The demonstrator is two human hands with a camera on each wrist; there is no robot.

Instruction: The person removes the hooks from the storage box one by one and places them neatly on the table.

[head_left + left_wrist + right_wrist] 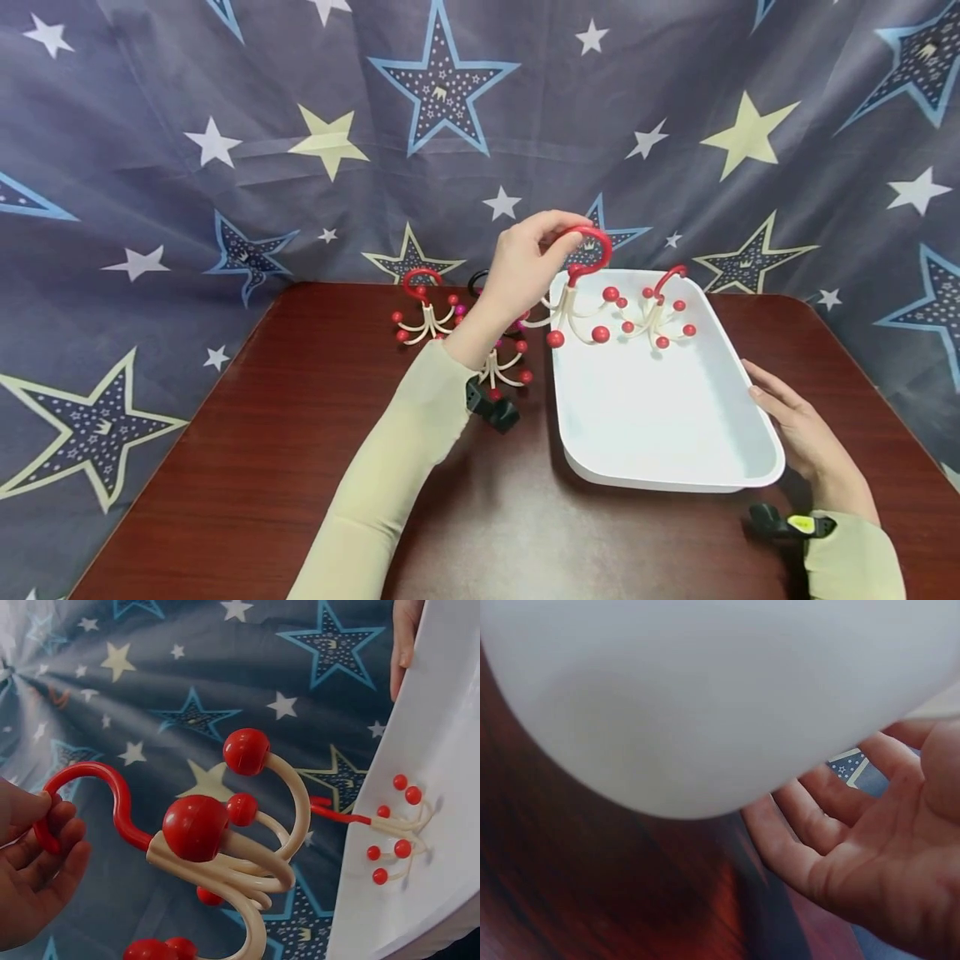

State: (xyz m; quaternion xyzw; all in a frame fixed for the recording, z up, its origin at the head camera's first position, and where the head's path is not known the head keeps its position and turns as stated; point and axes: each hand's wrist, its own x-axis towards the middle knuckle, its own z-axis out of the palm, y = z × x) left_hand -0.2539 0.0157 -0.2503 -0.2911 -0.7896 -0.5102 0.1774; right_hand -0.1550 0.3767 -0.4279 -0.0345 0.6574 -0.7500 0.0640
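Note:
My left hand pinches the red curved end of a multi-arm hook between thumb and fingers. Cream arms with red ball tips spread from its stem, raised over the tray's left rim. Inside the white tray, toward its far end, stands a second such hook. At the tray's right side, my right hand grips the edge, thumb at the rim and fingers along the outside. In the right wrist view, the tray's pale wall covers part of those fingers.
Left of the tray, another red hook stands on the dark red table. More hooks, one ball-tipped in red and one with a black top, are partly hidden by my left arm. A star-patterned cloth hangs behind the table.

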